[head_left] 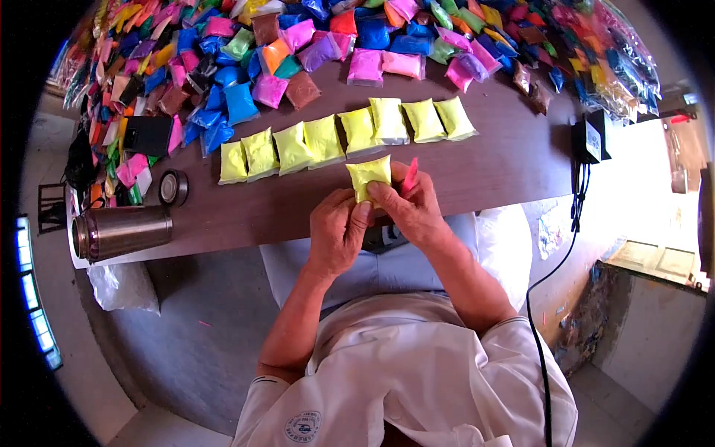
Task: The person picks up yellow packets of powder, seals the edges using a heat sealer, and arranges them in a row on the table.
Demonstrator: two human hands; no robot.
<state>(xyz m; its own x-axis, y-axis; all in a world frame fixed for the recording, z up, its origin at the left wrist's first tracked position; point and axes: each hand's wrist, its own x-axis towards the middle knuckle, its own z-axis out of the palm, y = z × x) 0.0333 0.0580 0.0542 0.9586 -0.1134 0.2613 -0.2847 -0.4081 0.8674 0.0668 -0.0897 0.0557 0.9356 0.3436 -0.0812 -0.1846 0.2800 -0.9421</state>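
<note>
Close to the table's near edge, a small yellow packet [368,173] is pinched between my two hands. My left hand [334,232] grips its lower left part with the thumb. My right hand [414,207] has its thumb pressed on the packet's right side, and a slim bright pink piece [410,176] sticks up from its fingers; its kind cannot be made out. Just beyond the hands lies a slightly overlapping row of several similar yellow packets [323,141], flat on the brown table [514,160].
Heaps of coloured packets [320,52] cover the far side and left of the table. A steel flask [126,229], its round lid [173,187] and a black box [148,135] stand at left. At right, a black adapter [588,141] trails a cable [541,279].
</note>
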